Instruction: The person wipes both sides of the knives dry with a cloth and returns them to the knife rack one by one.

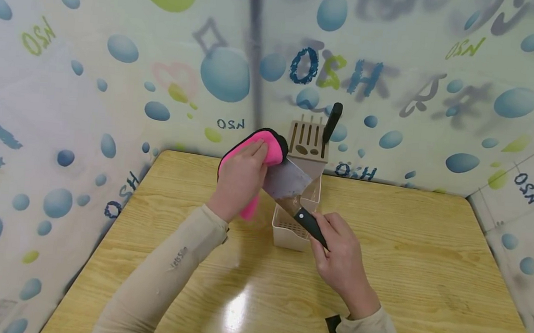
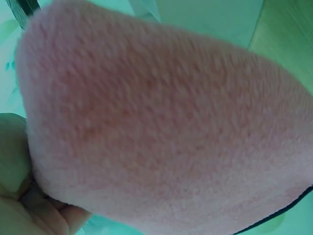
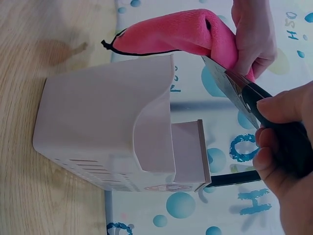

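Note:
My right hand [image 1: 342, 253] grips the black handle [image 1: 311, 227] of a cleaver, whose broad metal blade [image 1: 289, 179] points up and left. A pink fluffy cloth [image 1: 275, 149] with black edging is held in my left hand [image 1: 242, 177] against the far part of the blade, hiding it. One end of the cloth hangs below that hand. In the left wrist view the cloth [image 2: 161, 117] fills most of the picture, with fingers at its lower-left edge. From the right wrist, my thumb lies along the cleaver handle [image 3: 288, 132].
Behind the cleaver stands a pale utensil holder [image 3: 102, 122] with a brown slotted top [image 1: 309, 138]. A black-handled knife [image 1: 333, 120] sticks up from its right slot. The wooden table [image 1: 411, 251] meets patterned wall sheeting [image 1: 395, 93]. A black piece [image 1: 332, 325] shows by the right cuff.

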The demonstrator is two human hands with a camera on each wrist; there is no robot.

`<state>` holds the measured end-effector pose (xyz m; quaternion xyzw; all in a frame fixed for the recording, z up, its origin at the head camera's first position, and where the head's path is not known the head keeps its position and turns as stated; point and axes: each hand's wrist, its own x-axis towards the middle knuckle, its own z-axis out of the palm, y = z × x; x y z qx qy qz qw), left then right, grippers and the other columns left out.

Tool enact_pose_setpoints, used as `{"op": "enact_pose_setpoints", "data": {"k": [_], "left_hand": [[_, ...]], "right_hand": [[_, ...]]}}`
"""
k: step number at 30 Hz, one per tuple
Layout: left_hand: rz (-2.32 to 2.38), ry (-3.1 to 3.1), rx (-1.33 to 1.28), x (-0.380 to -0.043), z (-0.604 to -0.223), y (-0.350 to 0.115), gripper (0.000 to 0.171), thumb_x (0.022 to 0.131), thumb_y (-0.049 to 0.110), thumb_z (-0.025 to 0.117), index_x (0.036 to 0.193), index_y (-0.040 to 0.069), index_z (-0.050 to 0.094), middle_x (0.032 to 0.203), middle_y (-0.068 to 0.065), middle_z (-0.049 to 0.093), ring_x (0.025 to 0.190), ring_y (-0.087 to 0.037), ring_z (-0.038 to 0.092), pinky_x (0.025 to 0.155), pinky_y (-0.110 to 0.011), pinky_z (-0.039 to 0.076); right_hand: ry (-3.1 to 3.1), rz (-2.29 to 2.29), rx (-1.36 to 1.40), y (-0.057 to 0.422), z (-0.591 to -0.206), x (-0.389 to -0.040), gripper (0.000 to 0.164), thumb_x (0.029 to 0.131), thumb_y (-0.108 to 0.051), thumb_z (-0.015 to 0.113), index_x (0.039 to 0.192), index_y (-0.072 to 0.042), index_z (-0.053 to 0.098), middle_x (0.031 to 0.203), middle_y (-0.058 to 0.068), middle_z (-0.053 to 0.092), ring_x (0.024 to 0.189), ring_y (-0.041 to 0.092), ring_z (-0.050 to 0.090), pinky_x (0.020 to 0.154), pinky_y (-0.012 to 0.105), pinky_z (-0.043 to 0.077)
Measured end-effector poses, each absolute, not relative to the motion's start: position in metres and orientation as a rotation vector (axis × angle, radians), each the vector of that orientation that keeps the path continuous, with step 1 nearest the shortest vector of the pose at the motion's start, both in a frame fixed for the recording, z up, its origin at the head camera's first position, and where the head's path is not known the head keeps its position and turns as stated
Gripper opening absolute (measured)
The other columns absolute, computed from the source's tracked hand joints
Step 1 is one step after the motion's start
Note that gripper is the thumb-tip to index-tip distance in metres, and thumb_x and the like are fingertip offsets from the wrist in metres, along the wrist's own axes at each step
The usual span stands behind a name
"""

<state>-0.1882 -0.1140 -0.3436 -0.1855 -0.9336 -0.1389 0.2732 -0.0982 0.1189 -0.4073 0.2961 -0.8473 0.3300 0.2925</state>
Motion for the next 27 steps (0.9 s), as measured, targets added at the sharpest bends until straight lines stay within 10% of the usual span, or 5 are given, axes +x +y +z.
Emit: {"op": "enact_pose_setpoints", "data": {"k": [27], "left_hand": [[-0.569, -2.382, -0.528, -0.19, -0.346, -0.136, 0.037, 0.098, -0.002, 0.065, 0.135, -0.008, 0.063, 0.132, -0.023, 0.067, 0.123, -0.036, 0.065, 0.102, -0.045, 0.055]], "right_hand": [[-2.329, 1.469, 0.552, 0.121, -0.401, -0.094, 0.034, 0.092, 0.004, 0.072, 0.126, 0.005, 0.07, 0.101, 0.012, 0.065, 0.076, 0.013, 0.053, 0.059, 0.025, 0.049]]}}
